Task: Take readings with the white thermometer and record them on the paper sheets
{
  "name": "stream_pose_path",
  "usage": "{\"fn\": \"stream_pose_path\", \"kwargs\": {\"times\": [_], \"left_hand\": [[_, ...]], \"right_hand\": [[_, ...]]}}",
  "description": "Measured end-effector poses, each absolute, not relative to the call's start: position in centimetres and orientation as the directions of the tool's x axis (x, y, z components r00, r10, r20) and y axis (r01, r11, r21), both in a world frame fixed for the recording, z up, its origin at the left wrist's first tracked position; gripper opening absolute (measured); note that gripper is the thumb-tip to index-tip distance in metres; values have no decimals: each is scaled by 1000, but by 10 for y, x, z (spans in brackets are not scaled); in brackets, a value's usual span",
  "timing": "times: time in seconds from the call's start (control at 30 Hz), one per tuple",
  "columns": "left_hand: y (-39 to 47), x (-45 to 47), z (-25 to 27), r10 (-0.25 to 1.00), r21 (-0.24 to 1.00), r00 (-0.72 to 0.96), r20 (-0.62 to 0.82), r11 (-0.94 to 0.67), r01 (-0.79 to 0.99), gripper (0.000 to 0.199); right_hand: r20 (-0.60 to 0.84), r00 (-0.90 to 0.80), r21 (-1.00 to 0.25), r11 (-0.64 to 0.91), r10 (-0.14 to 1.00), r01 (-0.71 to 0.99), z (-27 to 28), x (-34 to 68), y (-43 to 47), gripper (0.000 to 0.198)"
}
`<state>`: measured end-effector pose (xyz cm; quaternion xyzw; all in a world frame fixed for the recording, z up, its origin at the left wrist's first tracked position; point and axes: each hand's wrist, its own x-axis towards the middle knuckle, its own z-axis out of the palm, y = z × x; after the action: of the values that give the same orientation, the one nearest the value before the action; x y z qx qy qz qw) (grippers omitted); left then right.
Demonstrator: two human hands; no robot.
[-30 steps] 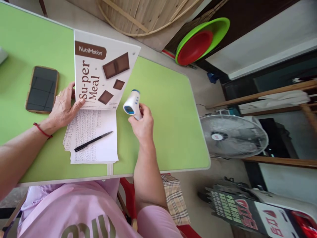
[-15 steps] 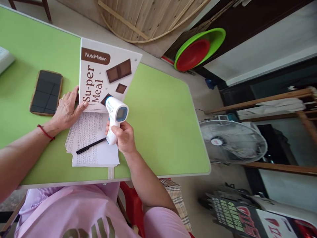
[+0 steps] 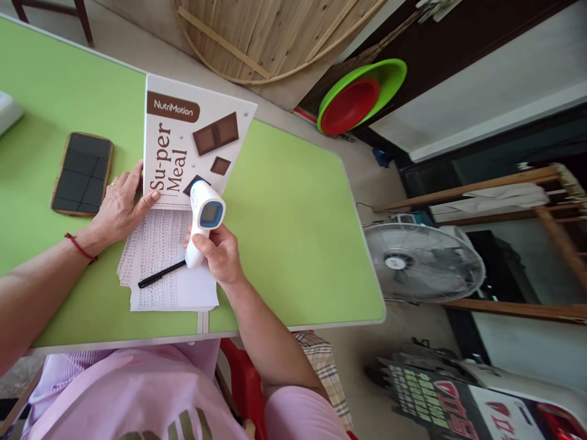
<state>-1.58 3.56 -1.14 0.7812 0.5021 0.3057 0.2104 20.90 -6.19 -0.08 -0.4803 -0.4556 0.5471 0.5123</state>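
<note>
My right hand (image 3: 222, 253) is wrapped round the handle of a white and blue infrared thermometer (image 3: 195, 244), its grey screen turned toward me. The thermometer's head overlaps the lower front of a white NutriMotion box (image 3: 177, 137) printed with chocolate pieces. At the box's lower left corner, my left hand (image 3: 119, 205) grips it, the thumb on the front and the fingers along the side. Beneath lies a stack of handwritten paper sheets (image 3: 160, 244). A black pen (image 3: 160, 274) rests across the sheets, just left of the thermometer's handle.
A smartphone (image 3: 82, 174) lies left of my left hand on the green table (image 3: 298, 244). A white object (image 3: 8, 113) stands at the far left edge. Beyond the table are a fan (image 3: 426, 263), a green basin (image 3: 392, 76) with a red basin (image 3: 351, 107), and a round wooden board (image 3: 275, 36).
The thermometer has shifted slightly left in front of the box, still in my right hand. My left hand stays at the box. The whole view has moved a little.
</note>
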Motion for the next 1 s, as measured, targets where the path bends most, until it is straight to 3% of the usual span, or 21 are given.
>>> {"fn": "stream_pose_path", "kwargs": {"times": [0.47, 1.0], "left_hand": [[37, -14, -13, 914, 607, 316, 256, -406, 683, 115], [38, -15, -14, 913, 671, 322, 251, -404, 622, 102]], "right_hand": [[-107, -15, -965, -107, 994, -241, -1, 208, -61, 49], [45, 81, -994, 53, 996, -96, 9, 216, -70, 51]]}}
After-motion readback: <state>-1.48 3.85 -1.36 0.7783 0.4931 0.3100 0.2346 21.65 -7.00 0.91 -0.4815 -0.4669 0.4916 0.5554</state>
